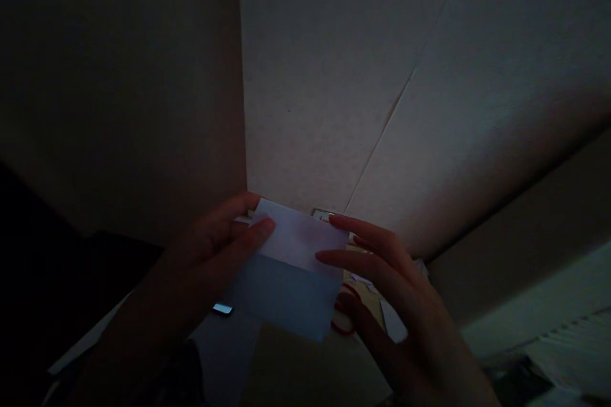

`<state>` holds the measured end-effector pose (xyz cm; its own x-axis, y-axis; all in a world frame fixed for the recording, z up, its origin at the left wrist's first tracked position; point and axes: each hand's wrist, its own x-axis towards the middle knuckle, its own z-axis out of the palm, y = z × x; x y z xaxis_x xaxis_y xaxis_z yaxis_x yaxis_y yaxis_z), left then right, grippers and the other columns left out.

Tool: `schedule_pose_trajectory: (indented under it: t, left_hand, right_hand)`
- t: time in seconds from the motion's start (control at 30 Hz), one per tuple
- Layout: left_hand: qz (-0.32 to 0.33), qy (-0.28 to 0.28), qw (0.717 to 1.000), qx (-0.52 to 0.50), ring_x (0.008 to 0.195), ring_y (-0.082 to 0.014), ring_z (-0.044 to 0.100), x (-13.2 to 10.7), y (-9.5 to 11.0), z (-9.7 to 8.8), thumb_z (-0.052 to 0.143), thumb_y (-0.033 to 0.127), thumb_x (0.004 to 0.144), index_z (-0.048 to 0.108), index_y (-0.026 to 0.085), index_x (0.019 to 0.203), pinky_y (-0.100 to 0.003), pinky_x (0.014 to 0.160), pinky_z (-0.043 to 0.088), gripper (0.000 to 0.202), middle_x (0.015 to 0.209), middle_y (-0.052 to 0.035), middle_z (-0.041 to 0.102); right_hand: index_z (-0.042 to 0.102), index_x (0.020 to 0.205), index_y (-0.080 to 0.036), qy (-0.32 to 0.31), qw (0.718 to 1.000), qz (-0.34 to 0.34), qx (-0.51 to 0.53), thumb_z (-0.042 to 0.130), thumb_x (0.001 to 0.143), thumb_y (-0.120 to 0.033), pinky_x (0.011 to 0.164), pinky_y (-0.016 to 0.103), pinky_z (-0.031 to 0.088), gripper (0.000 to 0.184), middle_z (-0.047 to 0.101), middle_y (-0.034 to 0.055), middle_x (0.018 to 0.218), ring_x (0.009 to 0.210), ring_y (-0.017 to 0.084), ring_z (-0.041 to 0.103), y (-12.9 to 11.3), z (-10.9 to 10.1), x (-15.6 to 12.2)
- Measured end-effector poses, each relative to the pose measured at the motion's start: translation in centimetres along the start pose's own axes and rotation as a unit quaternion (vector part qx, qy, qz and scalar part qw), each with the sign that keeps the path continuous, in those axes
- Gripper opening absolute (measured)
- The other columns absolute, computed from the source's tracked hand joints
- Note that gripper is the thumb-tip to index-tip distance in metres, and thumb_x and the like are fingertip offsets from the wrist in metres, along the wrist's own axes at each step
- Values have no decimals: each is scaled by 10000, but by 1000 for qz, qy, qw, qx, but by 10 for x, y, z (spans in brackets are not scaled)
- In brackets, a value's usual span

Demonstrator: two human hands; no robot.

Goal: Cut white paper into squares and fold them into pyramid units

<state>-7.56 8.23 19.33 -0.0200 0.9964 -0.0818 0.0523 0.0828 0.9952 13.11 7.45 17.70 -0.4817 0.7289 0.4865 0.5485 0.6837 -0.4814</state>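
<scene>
A folded piece of paper (pixel 296 292), with a lighter upper flap and a bluish lower part, is held up in front of me. My left hand (pixel 224 245) pinches its upper left edge, thumb on the front and fingers behind. My right hand (pixel 401 292) is at the paper's right side with its fingers spread. One fingertip lies against the front of the flap, and another is near the top edge. The right thumb is apart from the other fingers, near the lower right edge.
Below is a dim tan tabletop (pixel 296 369) with a pale sheet (pixel 222 356). A red loop (pixel 352 331), perhaps a scissors handle, shows behind the paper. A small bright object (pixel 223 309) lies near my left wrist. Pale walls (pixel 310 76) meet in a corner beyond.
</scene>
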Motion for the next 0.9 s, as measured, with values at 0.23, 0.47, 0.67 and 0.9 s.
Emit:
schedule_pose_trajectory:
  t: [0.23,0.47,0.67,0.9]
  left_hand:
    - [-2,14,1000,8,412,-78,500,-1,1,2,608,416,787,568,227,875,-131,386,314,212,546,77,613]
    - [1,-4,1000,7,369,-77,471,-3,3,2,582,433,793,582,226,881,-129,356,285,225,495,78,584]
    - [-4,0,1000,0,376,-75,473,-2,3,3,607,439,785,580,228,847,-130,361,295,222,510,82,583]
    - [-6,0,1000,-6,393,-86,506,-3,2,3,606,435,791,547,225,839,-135,359,310,223,536,76,603]
  right_hand:
    - [556,1179,-336,42,999,0,10,532,893,-132,984,312,478,353,471,6,1387,1250,190,495,-1,-2,0]
    - [650,1072,-340,59,998,-7,6,577,832,-78,867,317,556,362,520,14,1341,1148,213,583,-4,0,4]
    - [731,965,-380,79,997,-3,10,623,836,-193,798,348,597,252,593,3,1249,1101,249,619,-13,2,12]
    - [682,1126,-419,27,999,-18,-14,550,872,-254,819,356,586,330,499,2,1371,1187,277,556,-14,0,10]
